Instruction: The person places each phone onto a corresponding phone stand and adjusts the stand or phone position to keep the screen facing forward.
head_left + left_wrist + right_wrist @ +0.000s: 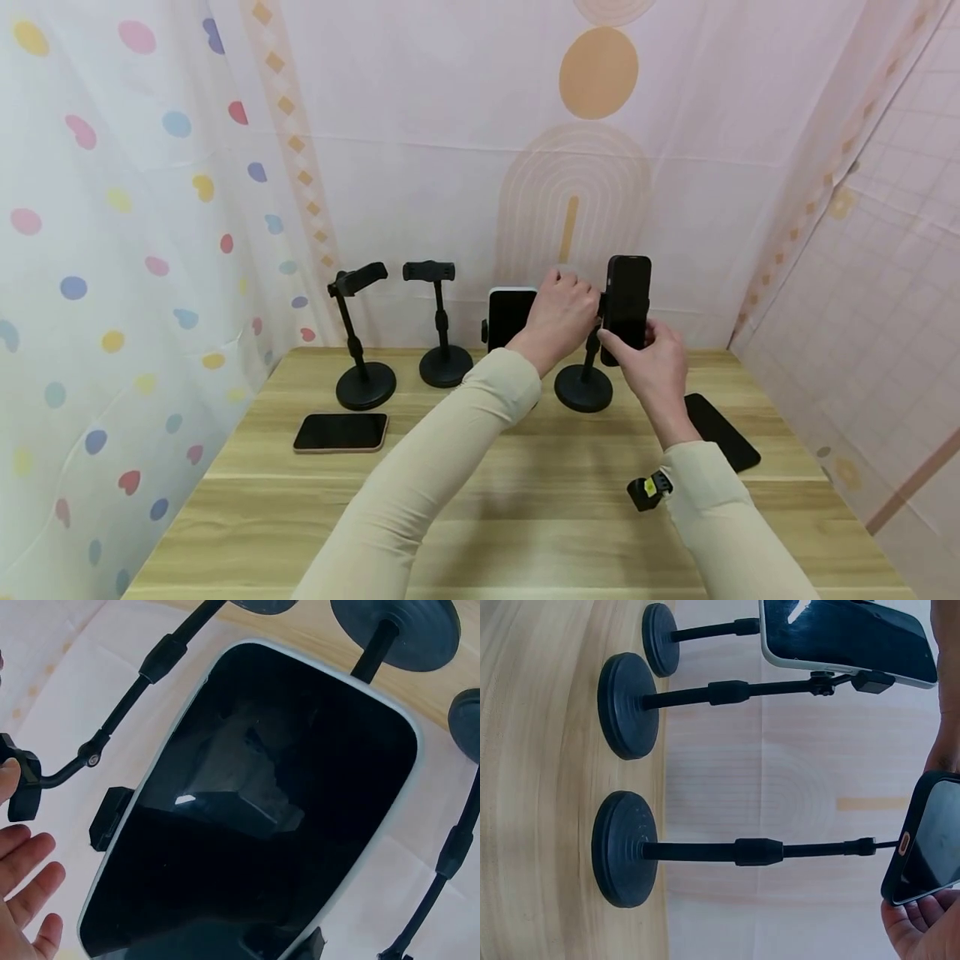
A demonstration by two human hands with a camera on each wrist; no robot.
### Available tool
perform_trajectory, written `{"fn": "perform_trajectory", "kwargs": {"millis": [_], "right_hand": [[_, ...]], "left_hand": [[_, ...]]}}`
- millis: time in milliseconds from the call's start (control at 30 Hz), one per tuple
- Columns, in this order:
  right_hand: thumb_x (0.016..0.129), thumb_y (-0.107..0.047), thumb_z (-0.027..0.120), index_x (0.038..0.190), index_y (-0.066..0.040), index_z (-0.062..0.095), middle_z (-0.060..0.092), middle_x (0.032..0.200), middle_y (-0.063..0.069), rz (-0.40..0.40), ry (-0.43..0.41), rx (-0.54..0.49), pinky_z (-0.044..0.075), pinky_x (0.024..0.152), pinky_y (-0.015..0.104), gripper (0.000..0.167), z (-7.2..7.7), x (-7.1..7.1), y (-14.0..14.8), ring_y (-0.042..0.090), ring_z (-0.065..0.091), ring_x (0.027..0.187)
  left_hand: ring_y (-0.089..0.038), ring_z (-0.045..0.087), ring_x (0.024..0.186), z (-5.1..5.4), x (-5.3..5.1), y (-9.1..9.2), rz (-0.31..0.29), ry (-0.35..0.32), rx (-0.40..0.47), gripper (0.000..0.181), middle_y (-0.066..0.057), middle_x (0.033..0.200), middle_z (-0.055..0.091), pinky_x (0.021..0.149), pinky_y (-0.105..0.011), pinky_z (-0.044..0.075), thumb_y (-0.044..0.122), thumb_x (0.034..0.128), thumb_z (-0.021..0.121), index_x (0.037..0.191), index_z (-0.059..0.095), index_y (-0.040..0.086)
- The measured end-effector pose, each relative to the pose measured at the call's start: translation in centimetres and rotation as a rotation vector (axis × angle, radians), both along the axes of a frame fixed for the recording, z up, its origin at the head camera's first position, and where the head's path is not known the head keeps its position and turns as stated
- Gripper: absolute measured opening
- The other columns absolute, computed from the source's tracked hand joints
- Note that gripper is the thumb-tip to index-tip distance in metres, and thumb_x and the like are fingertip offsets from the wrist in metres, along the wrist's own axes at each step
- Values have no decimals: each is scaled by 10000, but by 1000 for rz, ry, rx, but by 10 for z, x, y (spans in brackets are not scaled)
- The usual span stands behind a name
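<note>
Phone (627, 298), glossy, black and round-cornered, is gripped by the right hand (657, 365). The left hand (562, 315) touches a matte black clamp (25, 796); whether it grips, I cannot tell.

Cream long sleeves (423, 477), wide cuffs (701, 475); black wrist camera (641, 496), yellow mark (649, 487).

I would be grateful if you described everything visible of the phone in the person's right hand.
The phone is flat with rounded corners, a dark, glossy screen and an apparently black case; the right wrist view shows an orange-rimmed oval opening at its bottom edge. It stands nearly upright at the top of the rightmost stand, screen facing the head camera. The right hand grips its lower part, thumb and fingers on opposite sides. The stand's hold on it is hidden.
</note>
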State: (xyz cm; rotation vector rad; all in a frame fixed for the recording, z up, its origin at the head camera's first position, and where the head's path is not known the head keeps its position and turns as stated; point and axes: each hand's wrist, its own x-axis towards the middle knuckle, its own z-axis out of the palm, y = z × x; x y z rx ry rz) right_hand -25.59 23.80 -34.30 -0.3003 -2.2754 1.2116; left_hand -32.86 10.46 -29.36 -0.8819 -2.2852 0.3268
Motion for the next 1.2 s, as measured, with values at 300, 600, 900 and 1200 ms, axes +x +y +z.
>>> {"fn": "perform_trajectory", "kwargs": {"millis": [300, 600, 900, 1200], "right_hand": [[838, -478, 755, 1177, -12, 614, 541, 1070, 154, 48, -12, -8, 399, 829, 411, 593, -1, -3, 0, 300, 497, 986], [837, -468, 761, 1197, -21, 612, 540, 1070, 145, 75, -25, -67, 407, 804, 376, 593, -1, -9, 4, 277, 490, 971], [824, -445, 782, 1146, 0, 614, 559, 996, 146, 44, 24, -85, 400, 768, 363, 574, -5, -13, 7, 266, 502, 902], [825, -476, 772, 1218, -3, 595, 517, 1079, 153, 35, 4, -91, 367, 830, 384, 640, -7, -14, 8, 287, 455, 1012]], "left_hand": [[-145, 620, 956, -5, -5, 4, 10, 30, 45, 238, 57, 1029, 712, 877, -356, 403, 365, 1000, 578, 1101, 739, 221], [-137, 614, 986, -7, -7, 8, 34, 16, 41, 254, 76, 1062, 711, 899, -361, 396, 385, 1015, 552, 1127, 724, 235], [-118, 639, 925, -8, -6, 8, -2, 49, 43, 260, 86, 1016, 723, 860, -339, 401, 408, 982, 599, 1128, 735, 241], [-114, 651, 865, -10, -9, 11, -20, 87, 40, 215, 81, 956, 725, 797, -319, 390, 389, 983, 603, 1024, 744, 232]]}}
